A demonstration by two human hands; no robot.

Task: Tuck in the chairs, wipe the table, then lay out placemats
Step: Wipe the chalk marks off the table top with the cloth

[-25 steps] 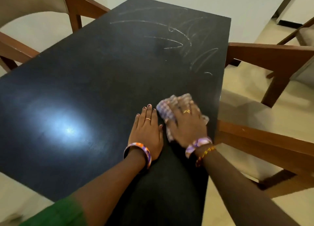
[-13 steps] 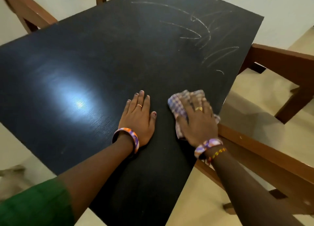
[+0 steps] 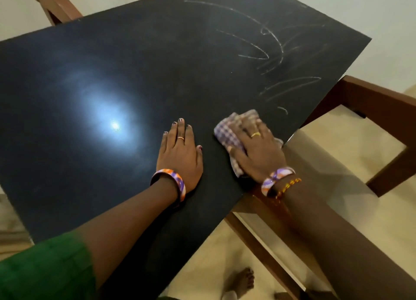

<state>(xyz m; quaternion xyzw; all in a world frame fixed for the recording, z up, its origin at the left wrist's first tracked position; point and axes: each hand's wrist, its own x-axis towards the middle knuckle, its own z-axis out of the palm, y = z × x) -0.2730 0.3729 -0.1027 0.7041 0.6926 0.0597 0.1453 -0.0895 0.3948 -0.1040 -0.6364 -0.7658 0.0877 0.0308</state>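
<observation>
Black tabletop (image 3: pixel 135 74): left hand (image 3: pixel 180 151) flat, fingers straight, palm down, holding nothing. Right hand (image 3: pixel 258 151), just beside it, presses a checked cloth (image 3: pixel 227 133) against the tabletop near the edge (fingers spread over the cloth, blurred). Chalky streaks (image 3: pixel 270 51) beyond the right hand. Wooden chair (image 3: pixel 371 101) to the right of the right hand, seat partly under the tabletop.

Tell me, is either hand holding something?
The right hand presses a checked cloth flat on the black table, covering its middle. The left hand lies flat, holding nothing.
</observation>
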